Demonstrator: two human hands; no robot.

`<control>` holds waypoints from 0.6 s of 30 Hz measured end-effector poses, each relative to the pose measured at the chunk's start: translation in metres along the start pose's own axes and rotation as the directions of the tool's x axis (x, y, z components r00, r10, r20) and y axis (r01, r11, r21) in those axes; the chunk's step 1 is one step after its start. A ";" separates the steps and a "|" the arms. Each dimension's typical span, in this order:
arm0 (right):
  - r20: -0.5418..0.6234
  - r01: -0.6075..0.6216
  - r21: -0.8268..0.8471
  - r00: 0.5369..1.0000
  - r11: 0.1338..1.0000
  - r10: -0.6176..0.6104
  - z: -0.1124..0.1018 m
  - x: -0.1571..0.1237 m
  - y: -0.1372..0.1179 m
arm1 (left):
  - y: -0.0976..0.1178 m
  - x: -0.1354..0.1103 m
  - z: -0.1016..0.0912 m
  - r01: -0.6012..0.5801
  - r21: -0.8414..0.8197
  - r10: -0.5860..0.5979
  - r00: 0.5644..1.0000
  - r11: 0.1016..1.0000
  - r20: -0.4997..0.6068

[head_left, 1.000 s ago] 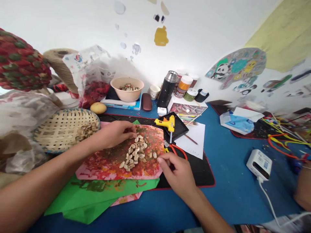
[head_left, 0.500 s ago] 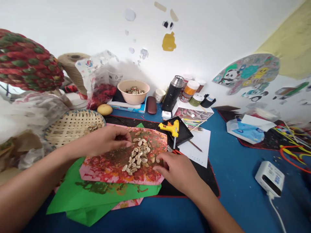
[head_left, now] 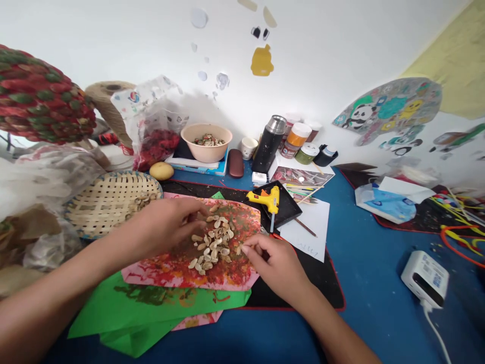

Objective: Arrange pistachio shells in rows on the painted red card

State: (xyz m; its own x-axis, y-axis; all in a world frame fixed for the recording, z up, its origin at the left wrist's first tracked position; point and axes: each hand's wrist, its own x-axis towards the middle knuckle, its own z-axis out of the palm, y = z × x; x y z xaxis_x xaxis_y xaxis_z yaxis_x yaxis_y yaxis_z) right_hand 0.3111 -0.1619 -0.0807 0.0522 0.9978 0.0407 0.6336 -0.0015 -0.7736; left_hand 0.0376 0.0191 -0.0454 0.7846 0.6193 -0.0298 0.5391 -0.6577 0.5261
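Observation:
A pile of pale nut shells point(head_left: 212, 243) lies on a painted red and orange sheet point(head_left: 170, 265). My left hand point(head_left: 166, 225) rests at the pile's left edge, fingers curled and touching the shells. At the pile's right edge my right hand point(head_left: 275, 265) has its fingertips pinched on a shell. A green paper sheet point(head_left: 147, 308) lies under the painted sheet, over a black mat point(head_left: 314, 280) on the blue table point(head_left: 364, 263).
A woven basket point(head_left: 102, 202) with some shells stands at the left. A yellow glue gun point(head_left: 267, 198), a white paper point(head_left: 308, 227), a pink bowl point(head_left: 206, 141), a flask point(head_left: 269, 144), paint jars and a white charger point(head_left: 426, 278) stand around.
My left hand slid down along the pile's left side. My right hand moved left onto the pile's right edge. The view shifted slightly.

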 end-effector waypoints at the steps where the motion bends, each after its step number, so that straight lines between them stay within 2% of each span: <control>1: -0.013 -0.013 0.053 1.000 0.998 0.014 0.000 0.002 -0.004 | 0.010 0.000 0.002 -0.064 -0.055 0.062 0.998 0.996 -0.023; 4: -0.038 -0.043 0.197 0.998 0.979 0.052 0.004 0.010 -0.016 | 0.034 0.001 0.013 -0.281 -0.080 0.275 0.958 0.956 -0.075; 7: -0.041 -0.063 0.304 0.996 0.951 0.079 0.010 0.018 -0.023 | 0.043 0.003 0.022 -0.388 0.010 0.385 0.912 0.922 -0.140; 10: -0.031 -0.082 0.377 0.994 0.923 0.101 0.015 0.023 -0.025 | 0.039 0.004 0.024 -0.416 0.073 0.422 0.888 0.907 -0.186; 18: -0.012 -0.102 0.423 0.993 0.900 0.118 0.021 0.032 -0.021 | 0.031 0.003 0.030 -0.404 0.149 0.429 0.872 0.902 -0.235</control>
State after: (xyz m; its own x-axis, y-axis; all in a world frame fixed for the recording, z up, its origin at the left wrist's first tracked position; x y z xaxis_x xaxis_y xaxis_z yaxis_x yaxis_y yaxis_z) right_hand 0.2828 -0.1285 -0.0765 0.1359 0.9898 -0.0430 0.2385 -0.0748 -0.9682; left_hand 0.0656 -0.0120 -0.0544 0.8435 0.3585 0.4000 0.2147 -0.9077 0.3606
